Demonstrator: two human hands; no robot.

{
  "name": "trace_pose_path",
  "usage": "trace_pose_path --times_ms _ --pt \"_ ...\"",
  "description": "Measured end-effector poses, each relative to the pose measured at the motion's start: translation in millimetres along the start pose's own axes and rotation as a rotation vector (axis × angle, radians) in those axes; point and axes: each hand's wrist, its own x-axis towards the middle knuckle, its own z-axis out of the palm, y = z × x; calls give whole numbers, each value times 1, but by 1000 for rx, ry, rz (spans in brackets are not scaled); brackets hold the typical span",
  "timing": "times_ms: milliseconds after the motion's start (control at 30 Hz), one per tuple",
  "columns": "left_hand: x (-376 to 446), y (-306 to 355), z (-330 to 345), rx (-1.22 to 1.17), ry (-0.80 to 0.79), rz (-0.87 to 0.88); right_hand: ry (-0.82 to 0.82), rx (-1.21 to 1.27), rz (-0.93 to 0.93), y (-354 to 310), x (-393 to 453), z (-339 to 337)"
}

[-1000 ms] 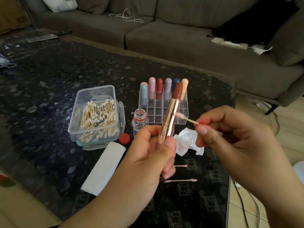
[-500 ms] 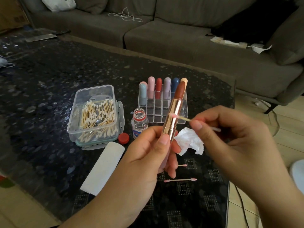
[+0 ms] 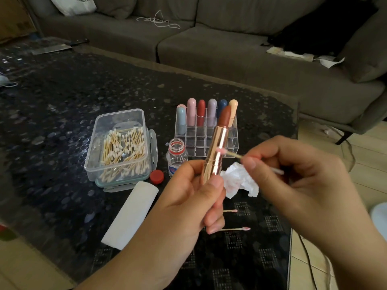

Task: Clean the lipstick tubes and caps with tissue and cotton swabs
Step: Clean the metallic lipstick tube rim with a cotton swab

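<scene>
My right hand (image 3: 299, 176) has slid the cotton swab (image 3: 232, 153) leftward across the gold lipstick tube (image 3: 215, 151); a second ago its pink tip sat off the tube's right edge, now it presses on the tube's front, lower on the barrel; my left hand (image 3: 188, 197) has tipped the tube a little further right, its thumb creeping up the casing.

both forearms are bare, no sleeves showing; the left hand (image 3: 188, 197) and right hand (image 3: 297, 185) have short, unpainted nails.
</scene>
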Motion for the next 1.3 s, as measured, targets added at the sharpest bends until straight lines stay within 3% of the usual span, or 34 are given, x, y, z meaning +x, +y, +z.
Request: trace_pose_path --times_ms 67,200,367,467,533,600,733,1100,1233,1300 --pt "0 -1 0 -19 0 -10 31 -7 8 1 1 -1" --pt "0 -1 -1 -64 -29 -25 -118 70 -27 -1 -1 -2" --pt "1 -4 -6 -95 -64 -30 -16 68 46 4 1 -3" --pt "1 -4 -6 -152 -68 -51 -140 117 21 2 -1 -2" --pt "1 -4 -7 -188 -88 -63 -128 116 31 2 0 -2" --pt "1 -3 -9 -202 -120 -76 -66 109 54 4 1 -3" --pt "3 -2 -12 -285 -224 -115 -138 189 14 4 0 -4" --pt "8 -2 -20 -520 -427 -206 -99 268 67 6 1 -4" --pt "8 -4 -22 -496 -403 -180 -44 240 104 9 1 -2" --pt "7 -4 -17 -329 -260 -123 2 216 129 10 1 -3"
